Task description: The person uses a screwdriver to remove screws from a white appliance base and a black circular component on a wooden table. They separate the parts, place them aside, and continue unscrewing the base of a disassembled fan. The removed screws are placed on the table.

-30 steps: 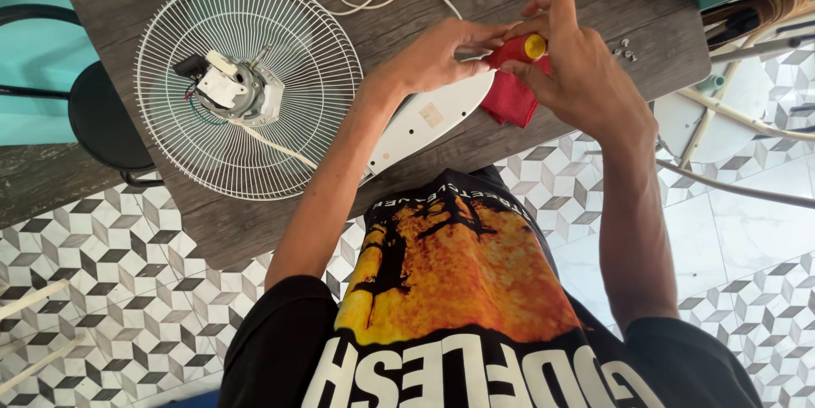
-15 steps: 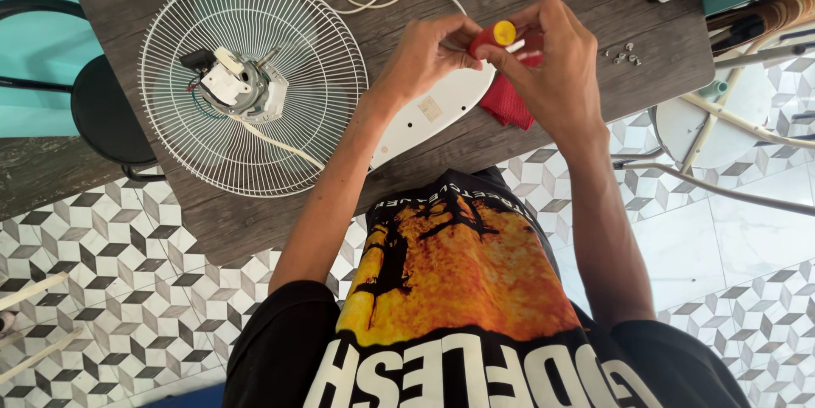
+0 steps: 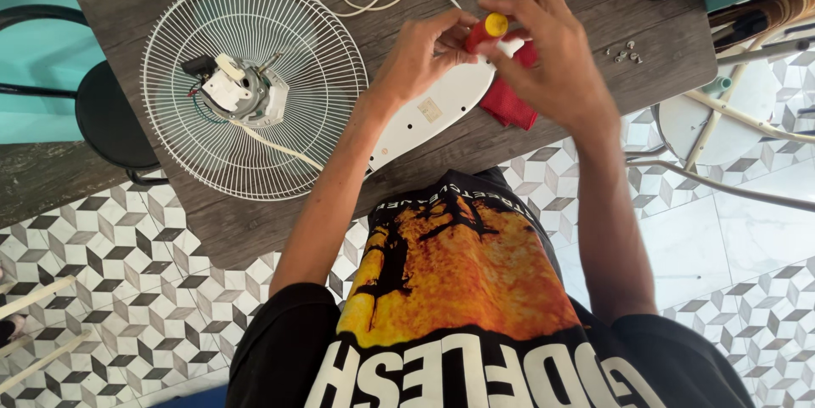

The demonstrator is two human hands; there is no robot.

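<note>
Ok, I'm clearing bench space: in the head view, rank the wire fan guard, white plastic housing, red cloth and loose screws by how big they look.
1. wire fan guard
2. white plastic housing, partly under the hands
3. red cloth, partly hidden
4. loose screws

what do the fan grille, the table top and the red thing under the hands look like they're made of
Fan grille: thin wire, probably white-coated metal, judging by the fine radial spokes. Table top: dark wood or wood-look laminate, matte, with visible streaky grain. Red cloth: soft fabric; it lies crumpled with folds under the right hand.
</note>
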